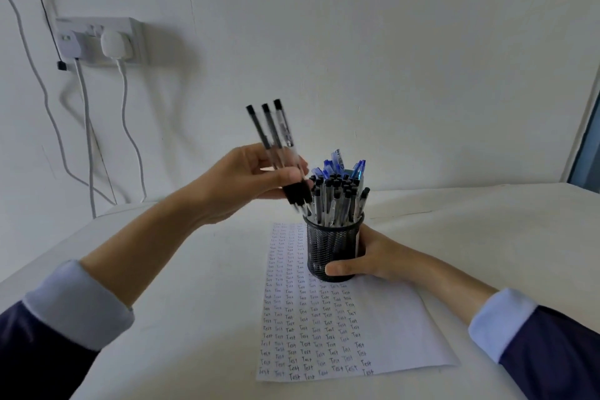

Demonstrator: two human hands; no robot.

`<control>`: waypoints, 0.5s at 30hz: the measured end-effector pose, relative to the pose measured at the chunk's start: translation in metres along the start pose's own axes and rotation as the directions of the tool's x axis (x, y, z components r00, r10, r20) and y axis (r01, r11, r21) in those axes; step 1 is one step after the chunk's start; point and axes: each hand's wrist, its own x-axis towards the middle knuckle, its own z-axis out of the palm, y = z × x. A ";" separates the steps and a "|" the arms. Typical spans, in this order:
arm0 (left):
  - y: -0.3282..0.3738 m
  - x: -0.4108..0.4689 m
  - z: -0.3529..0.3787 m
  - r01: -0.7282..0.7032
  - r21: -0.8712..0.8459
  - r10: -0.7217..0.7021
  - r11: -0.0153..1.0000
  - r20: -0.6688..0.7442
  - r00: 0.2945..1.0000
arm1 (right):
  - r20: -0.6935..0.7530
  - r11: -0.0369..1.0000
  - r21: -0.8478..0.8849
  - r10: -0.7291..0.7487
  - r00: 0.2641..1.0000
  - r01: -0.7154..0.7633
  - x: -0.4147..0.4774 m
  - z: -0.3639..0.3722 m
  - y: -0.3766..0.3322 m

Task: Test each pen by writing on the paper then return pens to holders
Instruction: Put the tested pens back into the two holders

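Observation:
A black mesh pen holder [328,250] stands on a sheet of paper [324,328] covered with rows of the word "Test". It is packed with several black-capped and blue pens [337,191]. My right hand [373,258] grips the holder from its right side, thumb across the front. My left hand [256,177] is raised just left of the holder's top and pinches three clear black pens [276,136], their black caps pointing down toward the holder's mouth.
The white table [194,286] runs back to a white wall. A double wall socket [100,39] with plugs and hanging cables is at the upper left. A window or door edge [587,146] shows at the far right.

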 end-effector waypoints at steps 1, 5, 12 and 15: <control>-0.002 -0.002 0.006 0.006 0.030 -0.008 1.000 0.042 0.999 | 0.005 1.000 0.007 -0.007 1.000 0.007 0.000 0.001 -0.001; -0.013 0.003 0.020 0.013 0.057 -0.017 0.998 0.074 0.997 | -0.005 1.000 0.020 -0.016 1.000 0.016 -0.001 0.002 -0.003; -0.020 0.023 0.024 -0.004 0.115 -0.001 0.993 0.041 0.999 | -0.015 1.000 0.013 0.005 1.000 -0.005 0.000 0.000 -0.002; -0.024 0.025 0.026 0.003 0.183 -0.015 0.983 0.068 0.998 | -0.024 1.000 0.027 0.004 1.000 -0.004 -0.001 0.000 -0.003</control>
